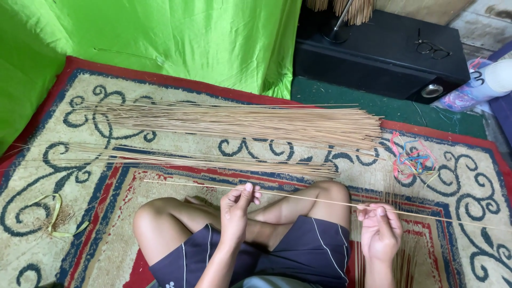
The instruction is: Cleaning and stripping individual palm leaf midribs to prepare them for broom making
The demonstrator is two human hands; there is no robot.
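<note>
Here, a person is sitting cross-legged on a patterned rug [106, 176] of cream, blue and red, with a bright green cloth [160, 37] hanging along its far edge. Near the rug's left edge, a yellow-green ribbon strip [53, 218] is lying curled. Toward the far side, a large bundle of thin tan sticks [240, 120] is stretching across the rug, and a smaller, thinner spread of sticks [213, 160] is lying just in front of it. The left hand [237, 205] is pinching a single long thin tan stick [309, 197] between thumb and fingertips above the knees. The right hand [380, 229] is pinching the same stick farther along, its fingers pressed together; the stick is running on toward the rug's right edge. Near the far right corner, a tangle of coloured rubber bands [412, 160] is resting. Beyond the rug, a black speaker box [384, 53] is carrying a pair of spectacles [433, 49].
</note>
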